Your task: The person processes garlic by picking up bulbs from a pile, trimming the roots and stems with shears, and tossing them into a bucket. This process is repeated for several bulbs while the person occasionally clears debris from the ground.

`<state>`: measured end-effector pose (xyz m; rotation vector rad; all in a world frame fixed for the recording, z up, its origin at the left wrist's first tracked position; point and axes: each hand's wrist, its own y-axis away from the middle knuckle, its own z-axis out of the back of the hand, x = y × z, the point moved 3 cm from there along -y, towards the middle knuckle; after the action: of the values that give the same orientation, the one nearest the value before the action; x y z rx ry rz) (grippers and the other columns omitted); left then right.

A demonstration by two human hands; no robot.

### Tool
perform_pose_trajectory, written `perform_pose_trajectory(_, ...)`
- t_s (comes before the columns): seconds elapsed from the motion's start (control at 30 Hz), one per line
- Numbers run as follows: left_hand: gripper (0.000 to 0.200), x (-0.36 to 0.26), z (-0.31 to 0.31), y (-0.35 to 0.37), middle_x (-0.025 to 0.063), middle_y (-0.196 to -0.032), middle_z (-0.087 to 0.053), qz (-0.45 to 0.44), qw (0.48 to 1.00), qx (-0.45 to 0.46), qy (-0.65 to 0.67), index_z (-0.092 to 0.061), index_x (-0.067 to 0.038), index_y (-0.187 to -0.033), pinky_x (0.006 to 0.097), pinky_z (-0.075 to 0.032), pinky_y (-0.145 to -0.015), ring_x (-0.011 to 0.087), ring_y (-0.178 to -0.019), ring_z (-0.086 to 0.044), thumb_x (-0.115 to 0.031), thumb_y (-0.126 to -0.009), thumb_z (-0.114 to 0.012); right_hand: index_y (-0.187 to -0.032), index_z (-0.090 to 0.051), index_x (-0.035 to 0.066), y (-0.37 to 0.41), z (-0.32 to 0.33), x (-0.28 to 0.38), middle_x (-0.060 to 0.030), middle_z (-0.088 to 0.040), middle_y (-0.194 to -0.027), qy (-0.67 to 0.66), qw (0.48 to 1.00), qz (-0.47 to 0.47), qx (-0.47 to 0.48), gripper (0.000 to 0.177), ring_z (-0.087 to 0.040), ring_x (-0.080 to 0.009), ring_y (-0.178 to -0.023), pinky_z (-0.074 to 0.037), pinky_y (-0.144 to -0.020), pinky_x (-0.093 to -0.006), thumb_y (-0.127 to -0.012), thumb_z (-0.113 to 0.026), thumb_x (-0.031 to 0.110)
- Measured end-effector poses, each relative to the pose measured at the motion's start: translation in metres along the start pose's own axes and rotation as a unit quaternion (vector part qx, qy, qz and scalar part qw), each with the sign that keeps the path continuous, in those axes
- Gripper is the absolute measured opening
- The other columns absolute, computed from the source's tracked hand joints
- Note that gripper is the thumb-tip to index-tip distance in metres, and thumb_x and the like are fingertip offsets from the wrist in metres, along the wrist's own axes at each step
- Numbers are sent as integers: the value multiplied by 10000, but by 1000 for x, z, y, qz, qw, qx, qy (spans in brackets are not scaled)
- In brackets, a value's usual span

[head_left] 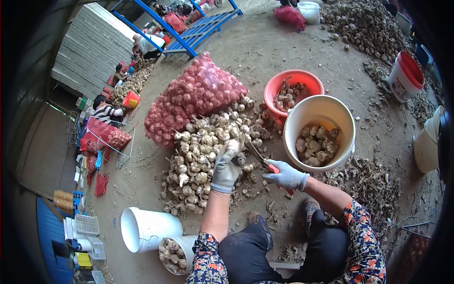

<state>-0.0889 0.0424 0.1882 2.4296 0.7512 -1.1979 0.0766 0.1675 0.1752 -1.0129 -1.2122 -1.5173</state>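
Observation:
My left hand point(226, 171), in a grey glove, holds a whitish garlic bulb point(231, 146) over a heap of loose garlic point(201, 163). Wrapped round the red handles of a pair of shears point(273, 169) is my gloved right hand point(287, 175). The blades point up and left, close to the bulb. Behind the heap lies a red net sack point(196, 97) full of garlic. Right of the shears stand a cream bucket point(347, 137) with bulbs inside and a red basin point(272, 87) holding garlic pieces.
A white bucket point(156, 230) lies tilted at lower left beside a smaller bucket of bulbs point(188, 246). Dry scraps point(364, 189) cover the floor at right. A red-lined bucket point(405, 78) stands farther off. Several people work at upper left near a blue metal frame point(203, 31).

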Motion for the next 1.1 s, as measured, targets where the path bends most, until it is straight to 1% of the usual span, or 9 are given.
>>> perform_pose_trajectory(0.1, 484, 12, 12, -8, 70, -1057, -649, -44, 999, 7, -26, -548, -83, -1222, 296, -542, -655, 194, -910, -643, -196, -787, -726, -1285, -466, -16, -2, -9, -34, -133, -637, -996, 94, 983, 71, -143, 587, -610, -220, -892, -486, -796, -353, -858, -651, 341)
perform_pose_trajectory(0.13, 465, 18, 17, -10, 65, -1042, -651, -44, 999, 1, -15, -552, -102, -1218, 312, -560, -612, 196, -900, -644, -170, -794, -730, -1286, -462, -30, 0, -4, -44, -168, -621, -1103, 61, 994, -32, -83, 594, -596, -234, -993, -460, -884, -360, -853, -663, 323)
perform_pose_trajectory(0.2, 420, 26, 7, -6, -14, -975, -621, -58, 997, -40, -13, -554, -110, -1216, 247, -499, -632, 94, -759, -575, -105, -827, -712, -1192, -488, -15, -7, -7, -70, -248, -604, -1043, 31, 990, 21, -135, 570, -604, -326, -1015, -466, -855, -393, -848, -636, 414)
perform_pose_trajectory(0.27, 422, 45, 36, -8, -14, -964, -619, -35, 996, -67, -43, -548, -100, -1218, 255, -510, -638, 94, -744, -582, -101, -829, -715, -1188, -484, -4, -4, -12, -81, -237, -604, -1017, -39, 992, -59, -108, 558, -603, -299, -965, -464, -843, -381, -851, -638, 413)
perform_pose_trajectory(0.33, 437, 52, 40, -10, -6, -958, -620, -31, 999, -22, -38, -545, -90, -1209, 254, -521, -654, 95, -744, -590, -96, -815, -733, -1190, -479, 5, -1, -21, -90, -235, -606, -1017, -13, 989, 1, -149, 558, -604, -299, -955, -461, -843, -384, -855, -631, 425)
perform_pose_trajectory(0.47, 500, 66, 48, -14, 6, -979, -608, -67, 994, -64, -55, -523, -58, -1209, 229, -519, -710, 94, -807, -594, -44, -772, -764, -1204, -465, 9, -11, -23, -93, -254, -606, -1062, 46, 995, -58, -74, 572, -598, -376, -1026, -459, -861, -406, -860, -612, 442)
perform_pose_trajectory(0.67, 483, 75, 39, -22, -4, -993, -592, -55, 994, -13, -90, -526, -25, -1180, 217, -503, -780, 77, -864, -574, -6, -759, -761, -988, -485, 17, -30, -16, -83, -247, -613, -877, 89, 989, -67, -98, 379, -592, -431, -884, -463, -758, -459, -838, -617, 339)
perform_pose_trajectory(0.8, 398, 66, 50, -13, -17, -950, -606, -17, 989, -83, -124, -573, -18, -1111, 195, -486, -727, 54, -794, -559, -32, -763, -765, -849, -494, -4, -24, -17, -86, -257, -586, -746, 74, 991, -35, -105, 240, -598, -437, -778, -458, -665, -433, -817, -589, 214)
perform_pose_trajectory(1.1, 447, 61, 73, -3, 14, -954, -631, -84, 857, -88, -501, -590, 30, -1121, 224, -483, -771, 72, -817, -567, -80, -728, -773, -1058, -469, 67, -18, -12, -81, -175, -564, -898, 369, 917, -19, -152, 376, -597, -364, -838, -485, -718, -446, -759, -666, 183)
